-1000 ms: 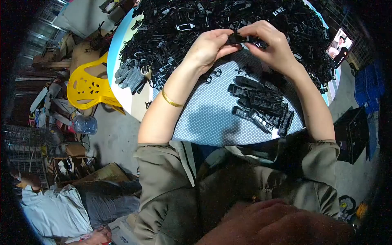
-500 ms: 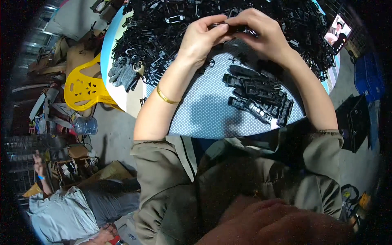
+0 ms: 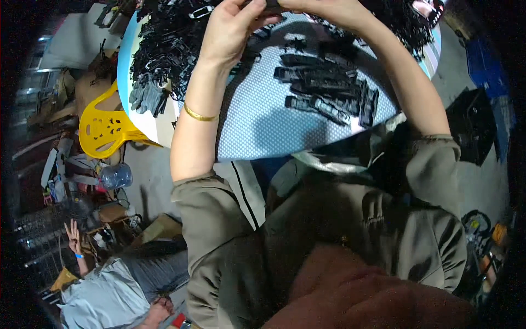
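At the picture's top edge my left hand (image 3: 229,30) and my right hand (image 3: 334,12) meet, fingers pinched together. Between their fingertips is a small dark plastic part (image 3: 272,6), partly hidden by the fingers and cut by the edge. Below the hands, on the pale dotted table cover (image 3: 257,126), lies a group of long black plastic pieces (image 3: 329,85) set roughly side by side. A big tangled heap of small black plastic parts (image 3: 170,49) spreads across the far side of the table, around and behind both hands.
Grey gloves (image 3: 147,98) lie at the table's left edge. A yellow chair (image 3: 101,129) and a clear water jug (image 3: 116,176) stand to the left. Another person (image 3: 109,290) is at lower left, one hand raised. A lit screen (image 3: 426,7) is at top right; a black box (image 3: 472,129) is at right.
The view has shifted, so the table and my hands sit higher in the picture. My hands stay together at the dark part. The other person's raised hand now shows its fingers spread.
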`<state>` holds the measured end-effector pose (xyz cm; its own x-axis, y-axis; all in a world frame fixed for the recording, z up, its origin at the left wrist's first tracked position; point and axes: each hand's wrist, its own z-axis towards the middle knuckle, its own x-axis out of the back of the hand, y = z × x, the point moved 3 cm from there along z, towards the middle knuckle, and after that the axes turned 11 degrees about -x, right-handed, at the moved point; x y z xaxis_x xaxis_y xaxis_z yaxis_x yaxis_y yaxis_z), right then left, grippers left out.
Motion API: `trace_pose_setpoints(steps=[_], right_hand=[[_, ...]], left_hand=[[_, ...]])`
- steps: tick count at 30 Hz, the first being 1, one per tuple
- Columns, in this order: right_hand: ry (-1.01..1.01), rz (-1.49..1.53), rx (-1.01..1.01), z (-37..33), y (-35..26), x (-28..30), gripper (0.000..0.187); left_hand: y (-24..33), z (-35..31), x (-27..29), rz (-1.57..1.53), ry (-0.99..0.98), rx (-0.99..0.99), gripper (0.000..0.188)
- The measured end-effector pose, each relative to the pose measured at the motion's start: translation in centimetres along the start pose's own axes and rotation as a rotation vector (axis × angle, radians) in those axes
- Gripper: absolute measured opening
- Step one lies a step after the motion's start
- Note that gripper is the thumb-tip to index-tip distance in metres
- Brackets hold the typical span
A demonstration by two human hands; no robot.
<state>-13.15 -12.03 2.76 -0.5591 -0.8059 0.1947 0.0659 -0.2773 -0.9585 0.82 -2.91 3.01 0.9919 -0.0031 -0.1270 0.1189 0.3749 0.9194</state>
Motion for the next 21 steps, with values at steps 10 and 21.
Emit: trace_pose_setpoints(steps=[10, 21], right_hand=[[-0.086, -0.917, 0.174, -11.1, -1.3, -2.6, 0.078], [0.072, -0.713, 0.298, -15.6, -1.9, -2.4, 0.068]], left_hand=[[-0.2, -9.1, -5.4, 1.009, -0.459, -0.288, 0.096], [-1.5, -11.2, -10.4, 1.055, -0.425, -0.386, 0.087]])
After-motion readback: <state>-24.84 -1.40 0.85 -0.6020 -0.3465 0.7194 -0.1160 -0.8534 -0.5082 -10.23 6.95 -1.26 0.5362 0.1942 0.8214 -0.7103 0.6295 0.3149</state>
